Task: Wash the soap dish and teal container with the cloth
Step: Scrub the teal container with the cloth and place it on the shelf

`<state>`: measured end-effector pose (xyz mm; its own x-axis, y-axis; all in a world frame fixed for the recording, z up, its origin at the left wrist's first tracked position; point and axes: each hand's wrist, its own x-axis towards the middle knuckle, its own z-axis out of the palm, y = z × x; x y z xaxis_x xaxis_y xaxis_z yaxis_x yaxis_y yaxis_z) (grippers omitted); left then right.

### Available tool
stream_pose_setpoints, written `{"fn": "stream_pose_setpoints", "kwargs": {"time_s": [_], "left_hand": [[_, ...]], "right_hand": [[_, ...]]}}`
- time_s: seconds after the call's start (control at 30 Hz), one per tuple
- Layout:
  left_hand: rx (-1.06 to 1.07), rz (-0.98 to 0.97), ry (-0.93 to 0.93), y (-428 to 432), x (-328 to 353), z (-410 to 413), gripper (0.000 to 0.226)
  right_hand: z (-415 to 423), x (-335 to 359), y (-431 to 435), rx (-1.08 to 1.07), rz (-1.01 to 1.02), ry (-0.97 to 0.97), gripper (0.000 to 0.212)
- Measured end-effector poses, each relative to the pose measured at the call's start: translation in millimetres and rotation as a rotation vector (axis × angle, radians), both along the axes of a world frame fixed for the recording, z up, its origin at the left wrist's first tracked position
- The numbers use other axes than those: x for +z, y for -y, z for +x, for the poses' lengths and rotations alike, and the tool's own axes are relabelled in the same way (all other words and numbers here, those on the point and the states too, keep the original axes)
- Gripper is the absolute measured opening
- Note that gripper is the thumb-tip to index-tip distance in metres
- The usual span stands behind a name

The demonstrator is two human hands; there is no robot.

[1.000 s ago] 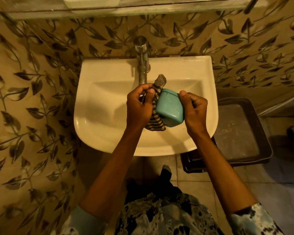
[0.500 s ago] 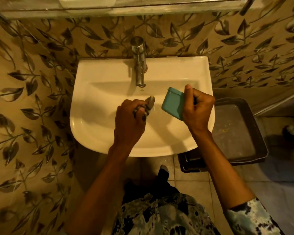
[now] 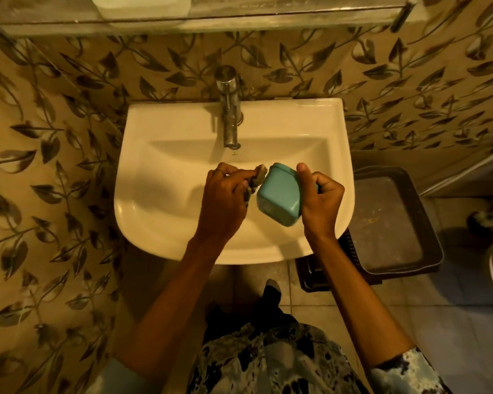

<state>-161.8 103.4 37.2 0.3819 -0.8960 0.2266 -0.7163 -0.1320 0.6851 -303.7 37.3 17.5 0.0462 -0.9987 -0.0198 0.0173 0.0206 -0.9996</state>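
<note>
Right now I have the right hand [image 3: 322, 203] clamped around the teal container [image 3: 279, 194], held tilted over the basin of the sink [image 3: 160, 177]. At its nine o'clock, my left hand [image 3: 222, 197] is bunched tight on the cloth [image 3: 258, 177] (mostly hidden in the fist), which touches the container's upper left corner. At twelve o'clock stands the tap [image 3: 228, 109].

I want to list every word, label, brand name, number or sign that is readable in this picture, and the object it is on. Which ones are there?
None can be read.
Sink: a tiny dark mark below the tap, too small to read.
Teal container, held in the right hand: no label shows.
Cloth, in the left hand: no text shows.
</note>
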Motion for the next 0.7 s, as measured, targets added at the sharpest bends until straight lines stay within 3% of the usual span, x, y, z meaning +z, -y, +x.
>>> {"fn": "stream_pose_setpoints", "kwargs": {"time_s": [0.17, 0.33, 0.4, 0.5, 0.6, 0.7], "left_hand": [[0.029, 0.036, -0.331, -3, 3, -3, 0.03], [0.064, 0.054, -0.358, -2, 1, -16, 0.029], [0.097, 0.002, -0.352, -3, 2, -25, 0.029], [0.143, -0.09, -0.279, -2, 7, -50, 0.029], [0.147, -0.167, -0.156, -3, 18, -68, 0.029], [0.293, -0.129, -0.208, 10, 22, -41, 0.026]], "right_hand": [[-6, -14, 9, 0.336, 0.134, 0.082, 0.036], [-11, -16, 17, 0.578, 0.205, -0.034, 0.029], [-3, -12, 15, 0.473, 0.188, -0.087, 0.031], [18, -4, 5, 0.103, 0.111, -0.149, 0.042], [24, 4, 4, -0.14, 0.151, -0.022, 0.047], [15, 8, 11, -0.191, 0.229, 0.081, 0.033]]}}
